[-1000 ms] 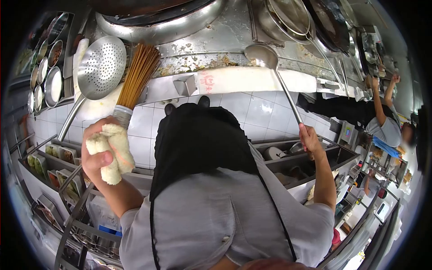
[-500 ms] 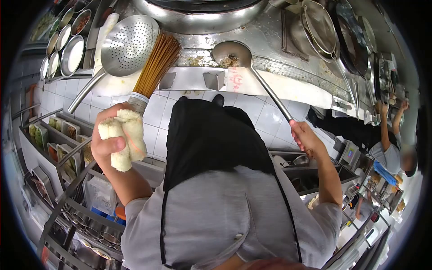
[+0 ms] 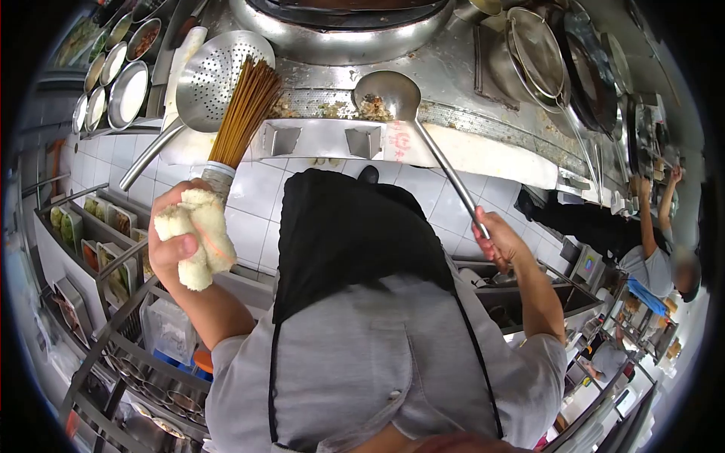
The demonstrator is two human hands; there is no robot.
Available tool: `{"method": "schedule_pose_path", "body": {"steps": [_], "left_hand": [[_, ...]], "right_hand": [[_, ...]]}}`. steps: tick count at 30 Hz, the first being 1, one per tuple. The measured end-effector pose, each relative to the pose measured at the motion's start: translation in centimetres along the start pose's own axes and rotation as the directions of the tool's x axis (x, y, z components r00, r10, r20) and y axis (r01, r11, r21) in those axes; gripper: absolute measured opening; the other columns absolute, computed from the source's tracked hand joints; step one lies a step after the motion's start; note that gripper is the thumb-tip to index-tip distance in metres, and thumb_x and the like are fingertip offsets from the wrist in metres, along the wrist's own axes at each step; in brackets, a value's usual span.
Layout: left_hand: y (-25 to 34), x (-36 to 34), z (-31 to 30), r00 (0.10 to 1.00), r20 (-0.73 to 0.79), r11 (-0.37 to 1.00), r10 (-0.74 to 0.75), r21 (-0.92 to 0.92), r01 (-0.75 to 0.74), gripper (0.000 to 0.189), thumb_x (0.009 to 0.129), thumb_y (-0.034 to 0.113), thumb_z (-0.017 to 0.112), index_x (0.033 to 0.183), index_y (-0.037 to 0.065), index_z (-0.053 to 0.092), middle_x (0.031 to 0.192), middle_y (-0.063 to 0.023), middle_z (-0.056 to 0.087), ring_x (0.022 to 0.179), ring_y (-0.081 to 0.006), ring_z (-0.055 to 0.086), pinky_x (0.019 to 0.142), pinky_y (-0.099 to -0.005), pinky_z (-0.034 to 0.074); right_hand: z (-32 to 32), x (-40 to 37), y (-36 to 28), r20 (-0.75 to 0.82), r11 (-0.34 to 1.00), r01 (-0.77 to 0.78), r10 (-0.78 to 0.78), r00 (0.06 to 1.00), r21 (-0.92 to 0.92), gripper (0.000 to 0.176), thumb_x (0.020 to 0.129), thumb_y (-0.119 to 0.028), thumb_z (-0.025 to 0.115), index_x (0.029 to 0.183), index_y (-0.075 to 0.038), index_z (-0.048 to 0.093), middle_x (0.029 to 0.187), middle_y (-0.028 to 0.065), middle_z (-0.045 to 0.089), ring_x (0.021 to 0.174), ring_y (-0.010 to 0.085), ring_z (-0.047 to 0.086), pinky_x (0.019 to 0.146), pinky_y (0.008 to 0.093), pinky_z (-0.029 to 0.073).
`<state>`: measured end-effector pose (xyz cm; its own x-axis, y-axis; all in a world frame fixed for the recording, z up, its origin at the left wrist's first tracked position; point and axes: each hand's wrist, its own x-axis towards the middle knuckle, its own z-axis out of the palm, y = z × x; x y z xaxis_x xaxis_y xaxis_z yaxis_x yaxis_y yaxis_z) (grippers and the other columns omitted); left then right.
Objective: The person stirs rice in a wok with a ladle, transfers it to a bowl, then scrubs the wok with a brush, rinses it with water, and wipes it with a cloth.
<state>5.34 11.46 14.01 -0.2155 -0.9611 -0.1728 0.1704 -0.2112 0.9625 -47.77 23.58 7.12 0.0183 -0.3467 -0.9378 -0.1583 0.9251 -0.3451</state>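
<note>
My left hand point(image 3: 175, 245) is closed round a folded cream towel point(image 3: 198, 230) and the taped handle of a bamboo wok brush point(image 3: 243, 113). The brush's bristles point up and away, overlapping the edge of a perforated strainer point(image 3: 215, 75) that lies on the left of the stove. Out to the right, my right hand point(image 3: 498, 238) grips the end of a long metal ladle point(image 3: 445, 162). Its bowl point(image 3: 396, 87) rests over the stove's perforated drain strip point(image 3: 328, 110), where wet food scraps point(image 3: 374, 107) lie against it.
A large wok point(image 3: 340, 38) sits at the back of the stove. Wire strainers point(image 3: 536, 53) and pans stand at the right, seasoning bowls point(image 3: 128, 94) at the left. Racks of food trays point(image 3: 106, 219) flank me. Another person point(image 3: 642, 257) works at the far right.
The brush and towel have shifted left and slightly down with my left hand. My right hand has moved a little left and lower with the ladle. More scraps show by the ladle's bowl.
</note>
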Motion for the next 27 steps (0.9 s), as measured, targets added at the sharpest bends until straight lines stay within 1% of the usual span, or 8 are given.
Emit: {"method": "schedule_pose_path", "body": {"steps": [6, 9, 13, 16, 20, 23, 26, 27], "left_hand": [[-0.4, -0.5, -0.4, 1.000, 0.010, 1.000, 0.024, 0.001, -0.024, 0.057, 0.059, 0.046, 0.076, 0.082, -0.003, 0.056, 0.078, -0.0102, 0.054, 0.065, -0.0160, 0.047, 0.056, -0.0270, 0.032], [-0.6, -0.5, -0.4, 0.999, 0.037, 1.000, -0.001, 0.005, 0.001, 0.058, 0.059, 0.045, 0.077, 0.084, -0.004, 0.057, 0.079, -0.0103, 0.054, 0.066, -0.0161, 0.047, 0.057, -0.0274, 0.032], [-0.9, 0.2, -0.4, 0.996, 0.087, 0.999, -0.027, 0.024, 0.026, 0.060, 0.058, 0.045, 0.077, 0.086, -0.006, 0.059, 0.079, -0.0104, 0.054, 0.067, -0.0164, 0.047, 0.058, -0.0280, 0.033], [-0.8, 0.7, 0.5, 0.994, 0.095, 0.998, -0.058, 0.002, 0.058, 0.060, 0.058, 0.044, 0.077, 0.086, -0.006, 0.059, 0.080, -0.0106, 0.055, 0.068, -0.0168, 0.048, 0.059, -0.0284, 0.033], [-0.7, 1.0, 1.5, 0.995, 0.046, 0.995, -0.089, -0.038, 0.091, 0.060, 0.058, 0.043, 0.077, 0.086, -0.007, 0.060, 0.082, -0.0111, 0.056, 0.069, -0.0172, 0.049, 0.060, -0.0285, 0.034], [-0.5, 2.0, 0.9, 0.986, 0.156, 0.997, -0.066, -0.018, 0.070, 0.059, 0.057, 0.042, 0.077, 0.085, -0.007, 0.061, 0.081, -0.0118, 0.056, 0.069, -0.0185, 0.050, 0.060, -0.0290, 0.034], [-0.2, 2.2, -0.8, 0.970, 0.236, 0.997, -0.065, -0.018, 0.071, 0.060, 0.055, 0.037, 0.077, 0.090, -0.010, 0.063, 0.082, -0.0135, 0.058, 0.070, -0.0214, 0.054, 0.061, -0.0309, 0.038], [-0.1, 2.3, -1.2, 0.963, 0.262, 0.997, -0.068, -0.023, 0.077, 0.060, 0.055, 0.034, 0.077, 0.092, -0.011, 0.064, 0.082, -0.0142, 0.059, 0.071, -0.0226, 0.056, 0.062, -0.0317, 0.041]], "right_hand": [[4.2, 2.1, 4.3, 0.093, 0.968, 0.000, -0.025, 0.995, 0.252, 0.067, 0.094, -0.072, 0.045, 0.073, -0.009, 0.051, 0.049, -0.0011, 0.040, 0.036, 0.0117, 0.037, 0.034, 0.0292, 0.036], [5.7, 2.3, 4.9, 0.024, 0.980, 0.083, -0.089, 0.996, 0.182, 0.066, 0.095, -0.071, 0.044, 0.072, -0.010, 0.051, 0.049, -0.0009, 0.041, 0.037, 0.0111, 0.037, 0.035, 0.0288, 0.035], [7.0, 4.4, 6.4, -0.116, 0.955, 0.295, -0.290, 0.950, 0.021, 0.069, 0.095, -0.074, 0.040, 0.071, -0.010, 0.053, 0.049, -0.0004, 0.042, 0.038, 0.0105, 0.038, 0.036, 0.0259, 0.031], [7.6, 4.7, 5.0, -0.076, 0.957, 0.246, -0.237, 0.969, 0.155, 0.071, 0.096, -0.075, 0.036, 0.071, -0.011, 0.054, 0.048, 0.0002, 0.042, 0.037, 0.0106, 0.039, 0.035, 0.0255, 0.030], [7.8, 3.5, 3.2, 0.166, 0.894, 0.102, -0.191, 0.967, 0.437, 0.069, 0.095, -0.076, 0.033, 0.072, -0.013, 0.047, 0.046, -0.0025, 0.035, 0.033, 0.0095, 0.033, 0.032, 0.0264, 0.030], [7.8, 2.5, 3.1, 0.310, 0.823, -0.039, -0.169, 0.936, 0.567, 0.068, 0.095, -0.076, 0.033, 0.072, -0.013, 0.045, 0.047, -0.0035, 0.032, 0.032, 0.0095, 0.030, 0.030, 0.0267, 0.030], [8.8, 1.7, 2.8, 0.156, 0.846, 0.042, -0.147, 0.977, 0.531, 0.068, 0.094, -0.077, 0.033, 0.073, -0.013, 0.046, 0.047, -0.0034, 0.033, 0.032, 0.0092, 0.030, 0.030, 0.0266, 0.030], [8.9, 1.3, 2.3, 0.033, 0.862, 0.097, -0.130, 0.991, 0.498, 0.068, 0.096, -0.074, 0.036, 0.073, -0.011, 0.048, 0.048, -0.0022, 0.037, 0.032, 0.0096, 0.034, 0.030, 0.0270, 0.032]]}}
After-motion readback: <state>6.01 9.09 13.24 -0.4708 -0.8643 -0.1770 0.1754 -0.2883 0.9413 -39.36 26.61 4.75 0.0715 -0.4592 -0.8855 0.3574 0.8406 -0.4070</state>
